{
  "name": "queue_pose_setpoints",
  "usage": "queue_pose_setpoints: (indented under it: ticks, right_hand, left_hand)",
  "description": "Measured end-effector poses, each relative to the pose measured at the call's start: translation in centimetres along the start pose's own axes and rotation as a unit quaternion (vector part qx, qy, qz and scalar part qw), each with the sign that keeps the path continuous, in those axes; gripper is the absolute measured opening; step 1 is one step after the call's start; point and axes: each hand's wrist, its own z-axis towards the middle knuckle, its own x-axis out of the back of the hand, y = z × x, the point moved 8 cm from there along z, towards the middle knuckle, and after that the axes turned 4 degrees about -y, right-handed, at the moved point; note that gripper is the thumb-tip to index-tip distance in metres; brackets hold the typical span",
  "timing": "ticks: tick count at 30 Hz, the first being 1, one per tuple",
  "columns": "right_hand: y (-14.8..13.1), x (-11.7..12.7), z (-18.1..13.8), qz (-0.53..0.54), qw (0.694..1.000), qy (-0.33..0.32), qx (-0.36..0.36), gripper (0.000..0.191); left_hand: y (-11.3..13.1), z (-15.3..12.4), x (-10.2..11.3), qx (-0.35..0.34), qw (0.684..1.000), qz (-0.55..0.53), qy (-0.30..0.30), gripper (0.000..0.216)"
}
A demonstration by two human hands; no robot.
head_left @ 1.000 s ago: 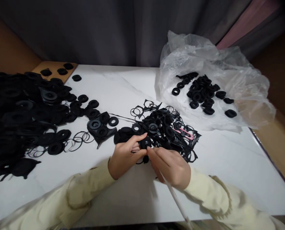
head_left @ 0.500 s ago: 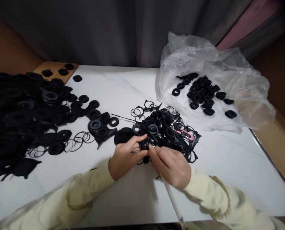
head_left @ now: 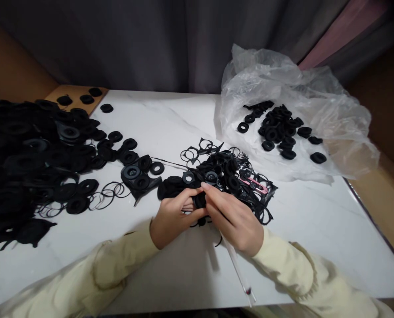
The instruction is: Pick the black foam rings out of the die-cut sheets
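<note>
My left hand [head_left: 172, 216] and my right hand [head_left: 231, 216] meet at the middle of the white table [head_left: 170, 119], both pinched round a small black rubber ring [head_left: 200, 201]. A thin clear stick [head_left: 238, 269] runs from under my right hand toward the near edge; I cannot tell whether the hand holds it. Just beyond my fingers lies a tangle of black rubber offcuts and rings [head_left: 231, 174] with a pink tool [head_left: 256, 184] lying in it. Both sleeves are pale yellow.
A big heap of black rings and scraps [head_left: 28, 154] covers the left side, with thin loose loops [head_left: 106, 194] beside it. At the back right a crumpled clear plastic bag [head_left: 299, 88] holds a pile of black rings [head_left: 279, 130]. A grey curtain hangs behind.
My right fingers have moved up and forward over the ring, now covering more of it. The clear stick has swung a little. My left hand has hardly moved.
</note>
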Motion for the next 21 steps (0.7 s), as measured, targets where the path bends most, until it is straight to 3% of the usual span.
queue_pose_setpoints:
  ticks: [9,16,21]
  right_hand:
    - [0.8,0.1,-0.5,-0.016,1.0,-0.007,-0.005,0.029]
    - [0.5,0.2,-0.8,-0.009,1.0,-0.011,-0.02,0.034]
    - [-0.1,0.4,-0.8,-0.018,1.0,-0.011,-0.017,0.03]
  left_hand:
    - [-0.2,0.0,0.0,-0.005,0.998,-0.061,0.004,0.035]
    - [-0.8,-0.3,1.1,0.033,0.987,-0.117,0.108,0.042]
    - [-1.5,-0.3,1.0,0.082,0.973,-0.178,0.122,0.046]
